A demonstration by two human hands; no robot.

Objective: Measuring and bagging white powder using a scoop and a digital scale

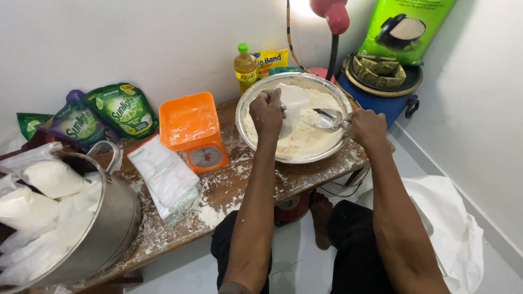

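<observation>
Clear plastic is what my left hand (267, 111) is pinching: a small bag (291, 106) held open by its mouth over the steel basin (256, 95), my grip clenched on its top edge. My right hand (368, 126) is closing around the handle of a metal spoon (328, 117), whose bowl is hanging just beside the bag, above the heap of white flour (305, 139) that is filling the basin's bottom. I cannot tell whether the spoon is carrying flour or is bare; its bowl is only showing a shine.

Judging by what is lying around, the work is looking well under way but not over. The big metal pot (109, 228) at the desk's left end is already holding several filled white bags (52, 177), while plenty of flour is still sitting in the basin. The bag in my grip is looking whitish inside, yet how full it is I cannot say. The orange scale (193, 130) is standing between pot and basin with its tray dusted and nothing on it, and a stack of flat empty bags (166, 177) is lying just beside it on the wooden desk (239, 182), which is powdered white all over.

The pot is being cut off by the frame's left and bottom edges, so a count of bags is impossible. My thumb and fingertips are hiding behind the bag's rim.
</observation>
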